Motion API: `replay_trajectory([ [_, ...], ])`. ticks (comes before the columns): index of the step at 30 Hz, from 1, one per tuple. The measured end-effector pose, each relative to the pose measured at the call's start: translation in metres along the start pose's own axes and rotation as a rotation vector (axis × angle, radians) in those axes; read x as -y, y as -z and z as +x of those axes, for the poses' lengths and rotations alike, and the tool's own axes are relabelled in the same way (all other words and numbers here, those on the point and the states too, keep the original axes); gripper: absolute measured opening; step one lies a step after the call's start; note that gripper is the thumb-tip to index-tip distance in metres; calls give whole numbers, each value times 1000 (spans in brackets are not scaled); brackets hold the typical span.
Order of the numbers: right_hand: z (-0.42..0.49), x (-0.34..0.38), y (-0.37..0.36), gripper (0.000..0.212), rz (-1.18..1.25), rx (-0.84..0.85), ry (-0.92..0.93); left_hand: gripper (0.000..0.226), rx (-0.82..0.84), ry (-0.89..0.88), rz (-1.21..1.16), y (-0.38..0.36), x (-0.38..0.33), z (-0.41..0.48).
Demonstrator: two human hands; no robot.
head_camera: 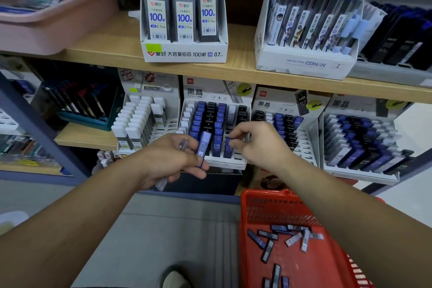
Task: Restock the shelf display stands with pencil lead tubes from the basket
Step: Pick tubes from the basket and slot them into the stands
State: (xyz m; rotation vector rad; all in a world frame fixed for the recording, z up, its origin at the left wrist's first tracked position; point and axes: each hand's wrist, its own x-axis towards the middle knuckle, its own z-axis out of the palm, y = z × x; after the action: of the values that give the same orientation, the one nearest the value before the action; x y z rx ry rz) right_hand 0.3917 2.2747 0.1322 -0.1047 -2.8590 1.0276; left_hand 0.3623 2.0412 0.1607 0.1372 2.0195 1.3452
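My left hand [174,159] grips a small bunch of pencil lead tubes; a blue one [203,147] stands out between the fingers and a clear one pokes out below. My right hand [254,141] pinches the top of a blue HB 0.5 tube [228,147] standing in the front row of the middle display stand [230,163] on the lower shelf. That stand holds rows of blue, black and white tubes. The red basket [259,208] sits low at the right with several loose tubes [284,239] lying in it.
More lead stands flank the middle one: white-capped tubes [140,121] at the left, blue and black tubes [360,142] at the right. The upper wooden shelf [109,52] carries boxed 0.7 mm leads, a Conan display and a pink tray [49,23]. Grey floor lies below.
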Motion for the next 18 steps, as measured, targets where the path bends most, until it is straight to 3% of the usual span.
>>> replay_trajectory([
  [3, -4, 10, 10, 21, 237, -51, -19, 21, 16, -42, -35, -3, -4, 1],
  [6, -7, 28, 24, 19, 476, 21, -67, 23, 46, -88, -31, -9, -8, 2],
  [10, -11, 34, 36, 14, 569, 78, -138, 26, 26, -167, -68, -19, -15, 4],
  [15, -23, 16, 52, 19, 764, 37, -309, 22, -123, -316, 96, -44, -26, 10],
  [18, -33, 2, 67, 18, 777, 53, -289, 13, -55, -322, 108, -57, -35, 12],
])
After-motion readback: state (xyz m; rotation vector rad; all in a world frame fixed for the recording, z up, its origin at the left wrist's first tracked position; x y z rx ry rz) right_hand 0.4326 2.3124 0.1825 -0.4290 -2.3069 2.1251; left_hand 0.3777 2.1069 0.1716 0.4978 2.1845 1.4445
